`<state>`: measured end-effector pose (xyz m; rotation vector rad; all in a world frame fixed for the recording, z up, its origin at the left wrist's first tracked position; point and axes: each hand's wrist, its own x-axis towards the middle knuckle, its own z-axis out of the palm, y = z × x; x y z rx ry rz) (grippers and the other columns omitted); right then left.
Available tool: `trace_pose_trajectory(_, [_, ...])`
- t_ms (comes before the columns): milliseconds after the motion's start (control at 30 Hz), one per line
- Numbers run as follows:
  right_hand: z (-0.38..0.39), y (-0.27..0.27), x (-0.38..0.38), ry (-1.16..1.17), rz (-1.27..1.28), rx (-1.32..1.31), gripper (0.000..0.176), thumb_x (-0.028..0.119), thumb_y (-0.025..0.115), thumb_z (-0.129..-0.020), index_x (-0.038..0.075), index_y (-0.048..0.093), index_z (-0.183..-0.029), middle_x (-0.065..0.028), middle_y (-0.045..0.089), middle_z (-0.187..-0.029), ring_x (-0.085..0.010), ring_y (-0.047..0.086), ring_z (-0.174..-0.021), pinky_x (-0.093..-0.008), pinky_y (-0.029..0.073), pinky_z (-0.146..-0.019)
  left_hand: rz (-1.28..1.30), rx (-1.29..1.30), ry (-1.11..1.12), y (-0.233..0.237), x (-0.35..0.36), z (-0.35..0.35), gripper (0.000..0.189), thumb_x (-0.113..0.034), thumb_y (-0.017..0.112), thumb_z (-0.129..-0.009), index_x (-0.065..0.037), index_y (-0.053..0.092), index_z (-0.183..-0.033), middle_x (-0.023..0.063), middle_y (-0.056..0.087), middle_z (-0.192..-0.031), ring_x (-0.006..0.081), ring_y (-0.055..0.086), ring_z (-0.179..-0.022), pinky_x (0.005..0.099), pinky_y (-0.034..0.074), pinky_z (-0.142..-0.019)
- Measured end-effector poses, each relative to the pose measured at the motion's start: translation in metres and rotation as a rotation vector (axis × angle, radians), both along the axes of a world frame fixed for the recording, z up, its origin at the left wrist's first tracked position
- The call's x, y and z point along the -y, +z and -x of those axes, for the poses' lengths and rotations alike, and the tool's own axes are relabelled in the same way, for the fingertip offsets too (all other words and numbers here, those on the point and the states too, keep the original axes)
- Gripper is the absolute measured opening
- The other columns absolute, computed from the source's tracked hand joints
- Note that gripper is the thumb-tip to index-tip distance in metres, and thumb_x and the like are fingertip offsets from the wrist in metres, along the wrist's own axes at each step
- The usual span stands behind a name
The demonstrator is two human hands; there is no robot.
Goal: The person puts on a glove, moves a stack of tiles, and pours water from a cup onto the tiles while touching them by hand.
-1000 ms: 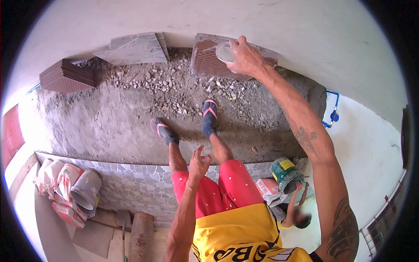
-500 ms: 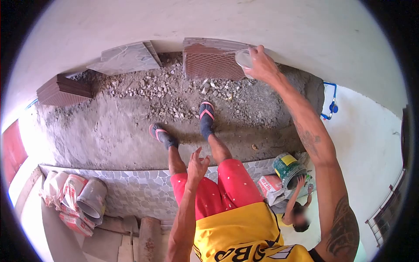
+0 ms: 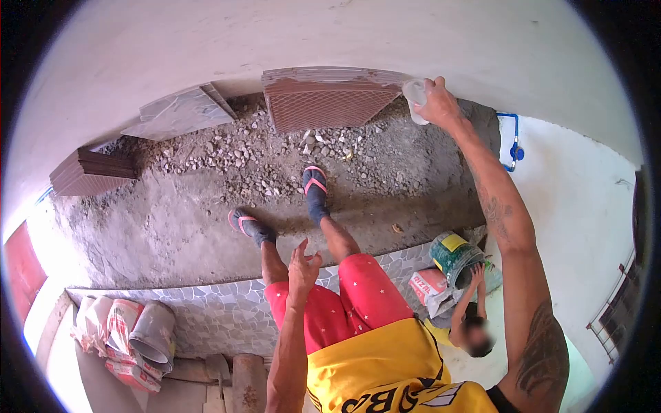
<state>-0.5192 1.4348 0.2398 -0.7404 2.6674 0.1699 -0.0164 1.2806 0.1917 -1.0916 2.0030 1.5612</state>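
- At far left we see a stack of dark brown ribbed tiles (image 3: 93, 173) propped by the pale plastered wall (image 3: 330, 34).
- Next, grey stone-patterned tiles (image 3: 180, 113) lean at a slant; we judge that a knock at their base could make them slide on the loose gravel (image 3: 251, 162).
- Our left hand (image 3: 303, 270) hangs in front of our red starred shorts (image 3: 375, 289), holding nothing we can see, fingers loosely spread.
- Beyond our feet stand reddish-brown tiles with a diamond grid (image 3: 330, 103); a bump from our outstretched arm could chip or tip them.
- At their right end, our right hand (image 3: 442, 107) grips a translucent whitish plastic cup (image 3: 415, 93), fingers curled round its side. We cannot tell whether it touches the tiles. A loose grip could drop it; uneven rubble could cost us our footing.
- Lower right, another person's hands (image 3: 476, 272) are at a green bucket with a yellow label (image 3: 449, 256).
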Motion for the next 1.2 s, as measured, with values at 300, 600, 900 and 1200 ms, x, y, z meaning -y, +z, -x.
trace_pose_trajectory(300, [0.019, 0.004, -0.005, -0.032, -0.043, -0.023, 0.06, 0.026, 0.077, -0.075, -0.007, 0.051, -0.118, -0.026, 0.048, -0.111, -0.0429, 0.063, -0.094, -0.046, 0.055, -0.082, 0.02, -0.011, -0.006, 0.0, -0.004, -0.003, 0.054, -0.022, 0.065, -0.087, 0.004, 0.047, -0.132, 0.0245, 0.055, -0.126, 0.0283, 0.069, -0.089, 0.0386, 0.053, -0.08])
trace_pose_trajectory(600, [0.007, -0.002, 0.029, 0.021, -0.01, 0.014, 0.059, 0.027, 0.076, -0.075, -0.006, 0.052, -0.119, -0.0245, 0.047, -0.113, -0.0425, 0.062, -0.097, -0.0465, 0.054, -0.085, -0.015, -0.004, 0.02, -0.001, -0.004, -0.01, 0.055, -0.019, 0.064, -0.089, 0.004, 0.045, -0.134, 0.0259, 0.056, -0.125, 0.027, 0.069, -0.092, 0.0352, 0.055, -0.078])
trace_pose_trajectory(900, [-0.013, 0.001, 0.083, 0.101, 0.014, 0.054, 0.057, 0.027, 0.075, -0.076, -0.004, 0.052, -0.119, -0.0255, 0.047, -0.115, -0.0429, 0.062, -0.1, -0.0475, 0.054, -0.086, -0.007, -0.034, 0.073, 0.004, 0.0, -0.016, 0.055, -0.023, 0.064, -0.087, 0.003, 0.047, -0.132, 0.0236, 0.056, -0.12, 0.0285, 0.068, -0.088, 0.0387, 0.054, -0.075])
trace_pose_trajectory(1200, [-0.03, 0.013, 0.13, 0.179, 0.024, 0.075, 0.057, 0.023, 0.075, -0.074, -0.006, 0.052, -0.117, -0.0249, 0.048, -0.113, -0.043, 0.062, -0.095, -0.0462, 0.054, -0.083, -0.017, -0.031, 0.134, 0.005, 0.001, -0.019, 0.055, -0.023, 0.064, -0.087, 0.002, 0.047, -0.133, 0.023, 0.056, -0.119, 0.0277, 0.067, -0.09, 0.0383, 0.054, -0.073])
